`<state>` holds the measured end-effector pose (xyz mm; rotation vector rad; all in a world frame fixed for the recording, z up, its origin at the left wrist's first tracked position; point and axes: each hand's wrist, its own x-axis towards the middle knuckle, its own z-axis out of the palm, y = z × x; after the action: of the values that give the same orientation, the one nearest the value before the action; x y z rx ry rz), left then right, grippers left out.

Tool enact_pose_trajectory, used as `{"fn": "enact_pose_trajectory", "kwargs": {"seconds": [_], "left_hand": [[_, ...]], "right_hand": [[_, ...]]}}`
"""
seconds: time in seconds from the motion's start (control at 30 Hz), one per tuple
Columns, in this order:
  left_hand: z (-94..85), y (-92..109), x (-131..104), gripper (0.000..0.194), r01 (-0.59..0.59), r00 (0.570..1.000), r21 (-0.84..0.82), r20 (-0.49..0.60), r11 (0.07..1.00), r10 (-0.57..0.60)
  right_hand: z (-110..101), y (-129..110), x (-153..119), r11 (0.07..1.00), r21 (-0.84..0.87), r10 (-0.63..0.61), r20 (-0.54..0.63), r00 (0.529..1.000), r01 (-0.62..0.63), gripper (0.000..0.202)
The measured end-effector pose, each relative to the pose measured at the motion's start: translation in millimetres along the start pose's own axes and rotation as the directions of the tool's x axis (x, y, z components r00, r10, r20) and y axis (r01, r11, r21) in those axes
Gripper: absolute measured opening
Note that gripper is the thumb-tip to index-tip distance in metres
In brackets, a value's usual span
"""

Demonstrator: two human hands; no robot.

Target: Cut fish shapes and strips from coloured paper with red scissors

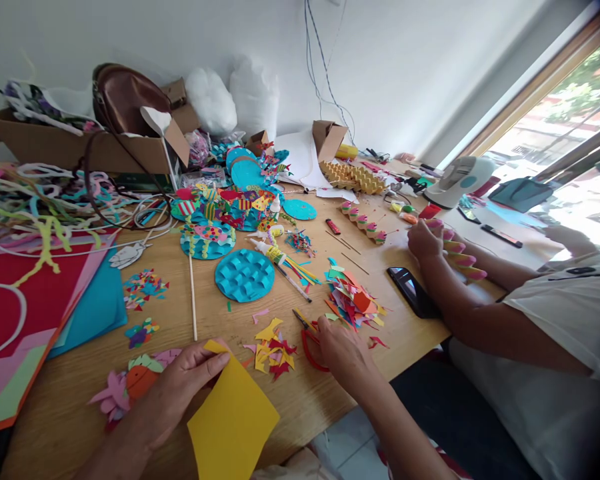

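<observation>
My left hand (pixel 195 373) pinches a sheet of yellow paper (pixel 233 420) by its top corner, and the sheet hangs over the table's near edge. Over to the right, the fingers of my right hand (pixel 341 347) are closed at a pair of scissors (pixel 311 343) with red handles, whose blades point up and left. Between the hands lies a small pile of yellow and red paper scraps (pixel 275 347). A larger heap of coloured offcuts (pixel 353 297) sits just beyond my right hand. Pink and orange paper shapes (pixel 135 383) lie beside my left wrist, partly hidden.
A blue woven paper disc (pixel 245 275), glue bottle (pixel 270 251), wooden stick (pixel 193 300) and phone (pixel 411 292) lie ahead. Coloured sheets (pixel 35 300) are stacked at left, near a cardboard box (pixel 45 140). At right, a co-worker's hands (pixel 425 240) hold a painted egg-carton strip (pixel 460 257).
</observation>
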<state>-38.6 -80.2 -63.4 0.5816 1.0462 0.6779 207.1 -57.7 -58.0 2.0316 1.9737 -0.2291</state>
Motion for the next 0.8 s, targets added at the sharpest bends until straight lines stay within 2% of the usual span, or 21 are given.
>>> {"fn": "enact_pose_trajectory", "kwargs": {"seconds": [0.2, 0.4, 0.53, 0.67, 0.8], "left_hand": [[-0.6, 0, 1, 0.02, -0.001, 1.0, 0.018, -0.012, 1.0, 0.001], [-3.3, -3, 2, 0.019, 0.001, 1.0, 0.032, -0.012, 0.999, 0.0], [-4.5, -4, 1, 0.021, -0.012, 1.0, 0.054, -0.025, 0.998, 0.013], [-4.8, -5, 2, 0.022, -0.015, 0.999, 0.067, -0.033, 0.998, 0.017], [-6.1, -5, 3, 0.022, -0.029, 0.999, 0.077, -0.028, 0.997, 0.031]], "right_hand": [[0, 1, 1, 1.0, -0.003, 0.02, 0.002, 1.0, -0.02, 0.011], [3, 6, 5, 0.999, 0.022, 0.025, -0.025, 0.999, -0.024, 0.024], [0, 7, 4, 0.998, 0.067, -0.002, -0.057, 0.998, 0.006, 0.026], [-6, 4, 9, 0.991, 0.129, -0.024, -0.098, 0.995, 0.037, 0.02], [-2, 2, 24, 0.974, 0.205, -0.068, -0.117, 0.991, 0.091, 0.011]]}}
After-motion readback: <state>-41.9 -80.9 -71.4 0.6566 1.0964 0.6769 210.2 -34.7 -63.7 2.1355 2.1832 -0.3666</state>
